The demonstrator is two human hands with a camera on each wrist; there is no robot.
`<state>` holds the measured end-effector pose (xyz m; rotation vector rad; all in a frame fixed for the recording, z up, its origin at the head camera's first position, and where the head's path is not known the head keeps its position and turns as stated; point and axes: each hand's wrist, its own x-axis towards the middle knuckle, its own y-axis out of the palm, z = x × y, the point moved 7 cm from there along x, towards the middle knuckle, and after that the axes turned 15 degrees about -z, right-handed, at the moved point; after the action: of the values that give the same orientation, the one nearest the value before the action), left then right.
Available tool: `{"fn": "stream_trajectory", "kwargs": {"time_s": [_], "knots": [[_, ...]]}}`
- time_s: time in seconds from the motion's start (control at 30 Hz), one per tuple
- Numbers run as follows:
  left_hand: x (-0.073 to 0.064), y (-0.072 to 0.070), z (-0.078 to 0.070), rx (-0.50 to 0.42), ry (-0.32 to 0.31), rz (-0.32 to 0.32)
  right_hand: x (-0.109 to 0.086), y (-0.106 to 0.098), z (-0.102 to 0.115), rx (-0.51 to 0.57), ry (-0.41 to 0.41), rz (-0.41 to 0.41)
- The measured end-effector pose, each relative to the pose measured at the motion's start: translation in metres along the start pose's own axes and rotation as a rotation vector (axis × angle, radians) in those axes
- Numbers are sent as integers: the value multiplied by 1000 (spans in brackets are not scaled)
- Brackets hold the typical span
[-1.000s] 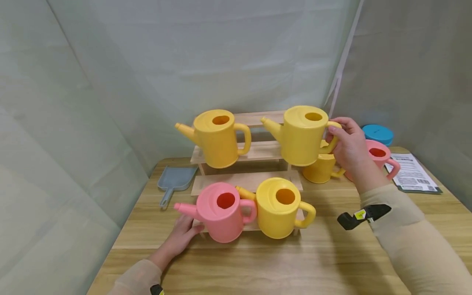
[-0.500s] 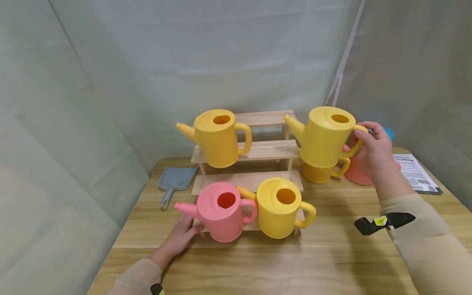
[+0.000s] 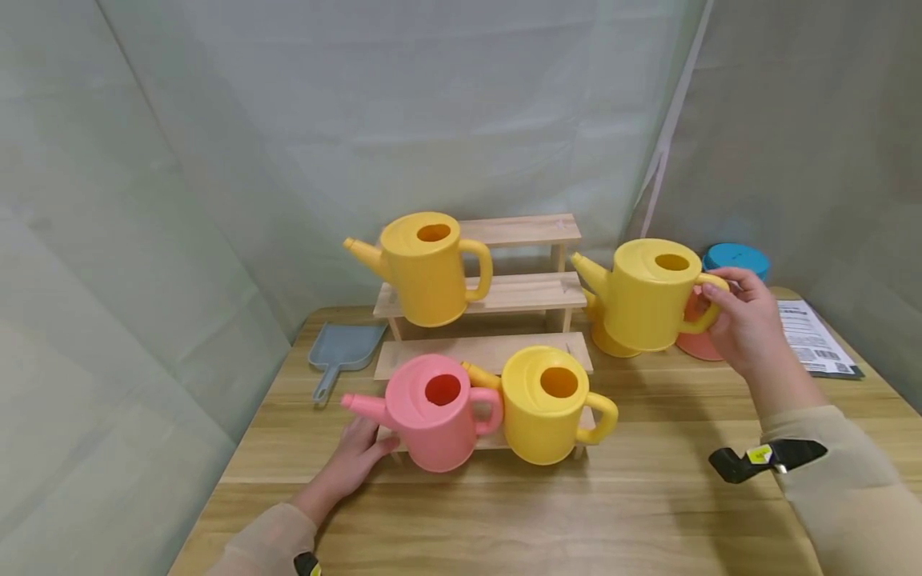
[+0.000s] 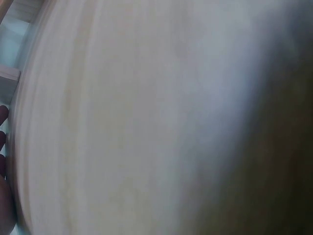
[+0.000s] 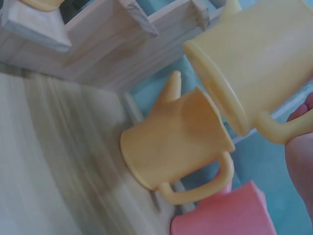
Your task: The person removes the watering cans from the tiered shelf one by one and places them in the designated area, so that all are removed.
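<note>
My right hand (image 3: 749, 324) grips a yellow watering can (image 3: 646, 300) by its handle, off the right side of the wooden stepped stand (image 3: 504, 350). That can is upright, its spout toward the left. Behind and below it, another yellow watering can (image 5: 176, 139) stands on the table, mostly hidden in the head view. My left hand (image 3: 353, 456) holds the front left corner of the stand, thumb in front, some fingers hidden. Just above it, a pink watering can (image 3: 432, 424) sits on the lowest step beside a yellow watering can (image 3: 543, 416).
One more yellow watering can (image 3: 425, 276) occupies the stand's upper left. A grey dustpan (image 3: 346, 350) lies left of the stand. At right are a pink watering can (image 5: 230, 215), a blue round lid (image 3: 736, 258) and a printed packet (image 3: 814, 336). Pale curtains (image 3: 432, 104) hang behind the table.
My right hand has carried the yellow watering can rightward from over the stand's right end, then lowered it a little. The left hand and the other watering cans have stayed put.
</note>
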<state>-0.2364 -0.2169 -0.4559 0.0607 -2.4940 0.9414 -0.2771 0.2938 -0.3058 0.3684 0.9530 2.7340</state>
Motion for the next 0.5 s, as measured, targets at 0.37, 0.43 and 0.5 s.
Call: {"fn": "stream_trajectory", "kwargs": {"time_s": [0.37, 0.43, 0.5], "knots": [[0, 0, -1, 1, 6, -4, -11, -12, -4, 135, -46, 158], [0, 0, 0, -1, 5, -5, -12, -18, -8, 128, -43, 108], [0, 0, 0, 0, 8, -8, -13, -25, -12, 136, -29, 46]]}}
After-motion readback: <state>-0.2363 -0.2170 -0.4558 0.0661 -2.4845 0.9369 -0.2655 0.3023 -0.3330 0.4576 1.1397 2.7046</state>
